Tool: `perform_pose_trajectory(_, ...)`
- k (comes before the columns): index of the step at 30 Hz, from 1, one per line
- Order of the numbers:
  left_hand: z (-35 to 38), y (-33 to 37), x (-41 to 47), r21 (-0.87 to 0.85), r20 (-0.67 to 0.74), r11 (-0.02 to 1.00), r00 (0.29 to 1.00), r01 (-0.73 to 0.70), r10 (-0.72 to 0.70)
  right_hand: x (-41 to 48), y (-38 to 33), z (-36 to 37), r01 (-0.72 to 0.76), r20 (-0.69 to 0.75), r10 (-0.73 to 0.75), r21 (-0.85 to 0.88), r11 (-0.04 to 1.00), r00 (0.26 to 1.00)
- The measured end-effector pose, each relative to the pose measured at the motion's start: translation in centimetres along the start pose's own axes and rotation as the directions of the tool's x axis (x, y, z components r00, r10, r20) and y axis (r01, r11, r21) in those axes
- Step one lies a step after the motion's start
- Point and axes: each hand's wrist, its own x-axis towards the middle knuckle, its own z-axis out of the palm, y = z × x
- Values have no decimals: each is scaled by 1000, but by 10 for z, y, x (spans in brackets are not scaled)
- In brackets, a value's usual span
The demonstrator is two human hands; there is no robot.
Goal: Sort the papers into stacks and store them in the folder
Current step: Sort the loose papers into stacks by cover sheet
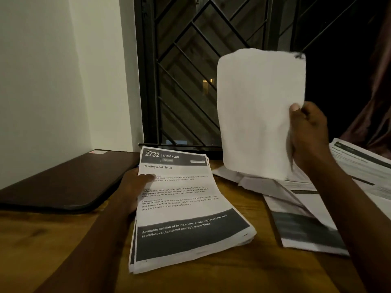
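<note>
On the wooden table [211,278], head view, a stack of printed papers [190,208] lies at the centre, running lengthwise away from the person. The top sheet faces up. It carries a dark header band reading "2732 LIVING ROOM", the title "Reading Nook Setup", and a dark band of white text at its near end. The edges of the sheets beneath show slightly fanned along the left side and at the near right corner.

The left hand [133,189] grasps the stack at its left edge. The thumb [148,178] is laid across the top sheet, and the fingers are hidden under or behind the paper.

The right hand [306,132] is raised above the table and grasps a single sheet [258,106] by its right edge. Its thumb tip [295,107] is pressed on the side facing the camera. That sheet stands roughly upright with its blank side toward the camera. The top right corner shows a small dark mark, and the lower edge hangs just above the table.

To the right, loose papers [306,218] lie overlapping at differing angles. They are printed in the same banded layout and are partly blurred.

To the left, a dark folder [63,182] lies flat and closed against the wall [53,70]. Its right end is just beside the stack, and whether the two touch cannot be determined.

Behind the table is a window with a dark metal grille [190,70], and a reddish curtain [376,102] hangs at the far right.
</note>
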Motion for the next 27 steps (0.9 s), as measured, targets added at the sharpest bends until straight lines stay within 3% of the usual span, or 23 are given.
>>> perform_pose_trajectory(2,0,0,-1,1,-8,1000,1000,24,-24,-2,-7,-2,102,-50,-107,-95,990,993)
perform_pose_trajectory(5,3,2,-1,-19,-36,1000,999,24,-25,-14,-22,1,288,-15,-315,-364,886,949)
perform_pose_trajectory(8,5,0,1,-64,-69,998,997,26,-30,-46,-42,21,459,185,-421,-427,779,888)
perform_pose_trajectory(10,7,-2,-1,-88,-54,996,998,18,-23,-81,-50,46,604,411,-455,-393,693,790)
perform_pose_trajectory(13,14,-5,-2,-104,9,994,1000,27,-26,-136,-44,87,722,717,-352,-300,623,601)
perform_pose_trajectory(16,21,-4,-8,-158,80,987,997,21,-8,-169,-24,108,711,848,-166,-297,637,503)
perform_pose_trajectory(20,25,-3,-11,-230,160,970,986,85,-48,-178,-13,110,620,862,17,-378,688,507)
perform_pose_trajectory(23,26,-4,-10,-217,170,971,983,99,-62,-170,-10,106,606,846,-16,-369,705,533)
perform_pose_trajectory(27,27,-5,-12,-229,165,972,986,52,-14,-178,-10,105,632,876,-49,-307,712,480)
